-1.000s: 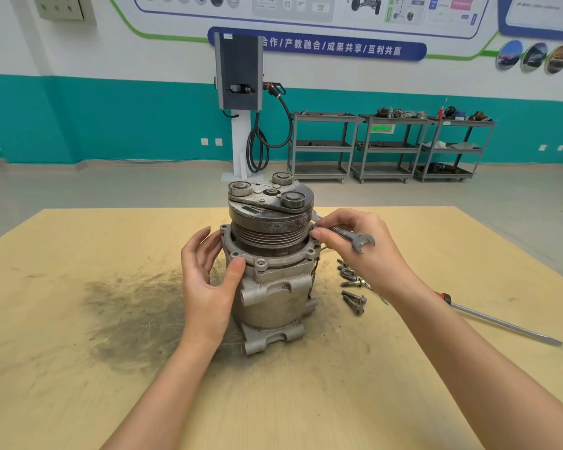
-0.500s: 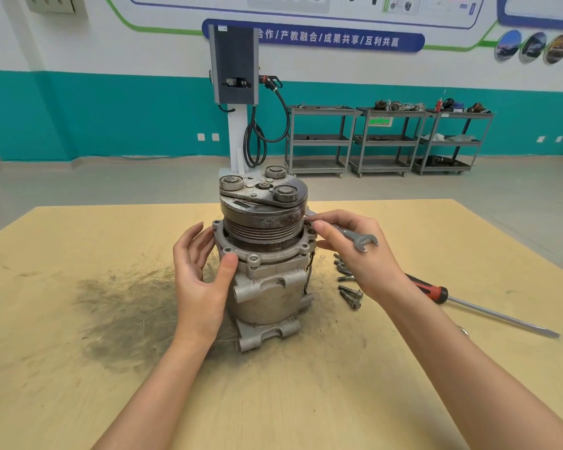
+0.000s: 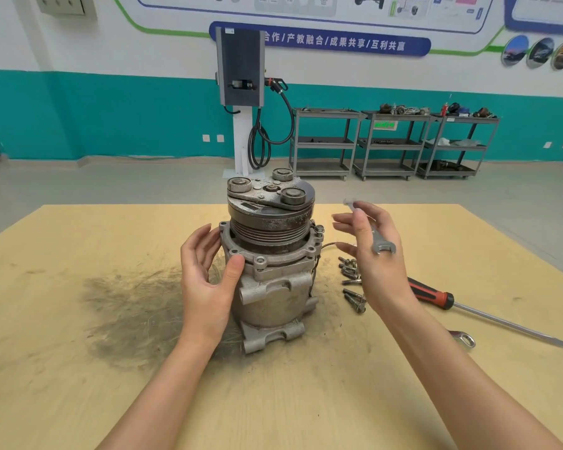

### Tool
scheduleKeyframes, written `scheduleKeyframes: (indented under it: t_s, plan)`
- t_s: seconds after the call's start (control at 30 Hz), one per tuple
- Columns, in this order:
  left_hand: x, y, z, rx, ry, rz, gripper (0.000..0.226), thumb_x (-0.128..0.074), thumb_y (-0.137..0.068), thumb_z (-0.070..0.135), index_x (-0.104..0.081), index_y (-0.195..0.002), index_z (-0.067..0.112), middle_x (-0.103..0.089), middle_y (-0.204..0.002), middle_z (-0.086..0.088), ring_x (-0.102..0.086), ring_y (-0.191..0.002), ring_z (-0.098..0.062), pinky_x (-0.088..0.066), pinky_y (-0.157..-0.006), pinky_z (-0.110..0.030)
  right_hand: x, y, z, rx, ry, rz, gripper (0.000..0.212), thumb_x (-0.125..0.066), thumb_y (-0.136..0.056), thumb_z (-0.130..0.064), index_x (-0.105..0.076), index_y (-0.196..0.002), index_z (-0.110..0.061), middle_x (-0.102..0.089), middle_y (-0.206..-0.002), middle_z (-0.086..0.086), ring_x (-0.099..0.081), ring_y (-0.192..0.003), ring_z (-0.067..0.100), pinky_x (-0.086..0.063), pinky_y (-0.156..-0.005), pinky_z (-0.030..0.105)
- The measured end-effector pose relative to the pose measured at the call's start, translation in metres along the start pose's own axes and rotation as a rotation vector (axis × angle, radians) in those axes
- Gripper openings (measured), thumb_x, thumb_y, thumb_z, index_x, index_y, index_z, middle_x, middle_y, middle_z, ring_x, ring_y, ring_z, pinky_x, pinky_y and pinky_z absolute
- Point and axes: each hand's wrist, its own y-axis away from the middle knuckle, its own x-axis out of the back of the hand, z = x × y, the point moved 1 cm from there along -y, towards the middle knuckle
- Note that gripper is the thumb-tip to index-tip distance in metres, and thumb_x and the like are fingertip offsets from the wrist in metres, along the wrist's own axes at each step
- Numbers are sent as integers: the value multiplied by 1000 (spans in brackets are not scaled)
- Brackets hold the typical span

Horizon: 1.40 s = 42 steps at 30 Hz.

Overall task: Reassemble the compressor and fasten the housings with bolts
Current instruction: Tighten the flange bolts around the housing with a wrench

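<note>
We work at a yellow wooden counter [image 3: 78, 384] smeared with a dark greasy patch, in a workshop with a teal-banded wall. Near the counter's middle stands the compressor [image 3: 270, 254], upright on its rear lugs, with its grooved pulley and clutch plate on top. Our left hand [image 3: 205, 280] cups the compressor's left side: the thumb presses the front housing flange, and the fingers [image 3: 199, 245] lie loosely spread against the rim behind it. Our right hand [image 3: 376, 258] hovers just right of the compressor, clear of it, fingers spread and relaxed; a small open-end wrench [image 3: 376, 237] lies across them, and we cannot tell how it is held. One bolt [image 3: 319, 229] sits in the flange's right ear. Right of the compressor, loose bolts [image 3: 351, 280] lie on the counter, then a red-handled screwdriver [image 3: 481, 313] and part of a ring spanner [image 3: 463, 338]. Beyond the compressor stand a charging post [image 3: 240, 92] and grey shelf carts [image 3: 394, 141].
</note>
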Motion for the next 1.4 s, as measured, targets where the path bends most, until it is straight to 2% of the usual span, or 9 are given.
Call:
scheduleKeyframes:
  t_s: [0.23, 0.43, 0.57, 0.7, 0.87, 0.97, 1.13, 1.27, 1.4]
  plan:
    - [-2, 0, 1, 2, 7, 8, 83, -73, -67, 73, -43, -130, 27, -54, -135, 6, -51, -130, -7, -40, -109, -21, 6, -5, -4, 46, 96, -144, 23, -44, -104, -21, -67, -104, -24, -73, -105, -3, -68, -103, 12, -57, -81, 27]
    - [-1, -1, -3, -10, 4, 4, 64, -69, -75, 48, -44, -129, 26, -55, -134, 6, -52, -129, -6, -40, -109, -21, -1, -3, 1, -76, 52, -230, 17, -62, -94, -21, -74, -104, -27, -72, -107, -15, -65, -107, 5, -56, -89, 33]
    - [-1, 0, -3, -14, 6, -2, 67, -70, -75, 48, -43, -131, 22, -55, -134, 7, -52, -129, -7, -39, -110, -22, -4, -1, 2, -83, -27, -250, 19, -66, -90, -15, -79, -92, -29, -73, -108, -9, -64, -112, 10, -56, -92, 34]
    - [-2, 0, -1, -1, 13, 5, 78, -74, -68, 69, -44, -128, 30, -55, -134, 8, -52, -130, -8, -40, -109, -22, -8, -3, 1, -93, -59, -233, 13, -71, -85, -10, -75, -83, -22, -70, -113, 2, -63, -116, 18, -54, -96, 39]
    - [-1, 0, -2, 0, 15, 7, 77, -74, -68, 71, -44, -127, 31, -55, -134, 9, -52, -130, -8, -40, -109, -23, -13, -5, 5, -125, -95, -231, 19, -76, -76, -22, -70, -92, -15, -71, -112, 10, -64, -113, 28, -48, -102, 52]
    - [-2, -1, -2, -10, 14, 4, 73, -75, -70, 64, -44, -127, 31, -55, -134, 8, -52, -130, -9, -40, -111, -25, -10, -4, 9, -113, -133, -275, 21, -70, -83, -25, -71, -99, -13, -70, -112, 14, -64, -111, 33, -47, -102, 54]
    - [-1, -1, -3, -10, 12, 8, 75, -73, -69, 68, -44, -127, 32, -55, -134, 9, -52, -130, -8, -40, -110, -23, -12, -6, 11, -125, -185, -303, 2, -70, -80, -20, -70, -81, -19, -72, -111, 11, -65, -112, 26, -50, -100, 48]
    - [-1, -1, -3, -1, 19, 11, 80, -73, -66, 73, -44, -127, 31, -55, -134, 9, -52, -130, -8, -40, -109, -22, -14, -6, 13, -111, -163, -272, 24, -78, -75, -28, -64, -87, -12, -73, -100, 10, -67, -100, 25, -52, -94, 44]
    - [-1, -1, -3, 1, 7, 8, 78, -74, -68, 71, -44, -128, 30, -55, -135, 7, -51, -130, -8, -40, -109, -21, -10, -6, 12, -120, -182, -325, 20, -67, -82, -23, -68, -95, -9, -72, -103, 8, -67, -101, 26, -52, -94, 43]
